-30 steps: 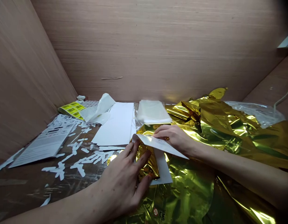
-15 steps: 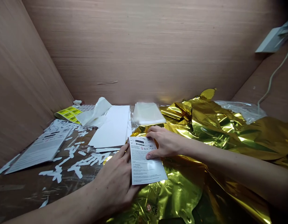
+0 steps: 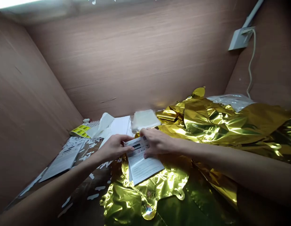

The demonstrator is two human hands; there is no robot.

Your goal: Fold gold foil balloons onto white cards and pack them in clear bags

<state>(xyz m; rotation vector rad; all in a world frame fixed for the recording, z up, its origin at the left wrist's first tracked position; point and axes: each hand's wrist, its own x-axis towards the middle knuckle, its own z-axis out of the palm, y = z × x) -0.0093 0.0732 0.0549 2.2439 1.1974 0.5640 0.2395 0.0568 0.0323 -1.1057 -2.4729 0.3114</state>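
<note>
A white printed leaflet [image 3: 144, 168], covered in small text and symbols, is between my hands above a flattened gold foil balloon [image 3: 126, 199]. My left hand [image 3: 113, 147] pinches its upper left corner, thumb on the printed face. At the upper right edge, my right hand [image 3: 157, 142] grips it too, with the thumb on top and the fingers curled over the far edge. A second layer shows along the leaflet's left side; I cannot tell whether it is a fold or another sheet. The balloon's tabs and a small printed mark show below the leaflet.
More gold foil [image 3: 211, 122] is heaped at the right, by clear plastic [image 3: 230, 100]. Behind my hands lie clear bags [image 3: 145, 119] and white sheets [image 3: 120, 125]. To the left are yellow labels [image 3: 80, 131], printed leaflets [image 3: 63, 161] and white paper scraps [image 3: 93, 196].
My left hand has moved from beneath the leaflet's left side to its upper left corner, thumb now on top. The leaflet has turned slightly. The view has tilted upward.
</note>
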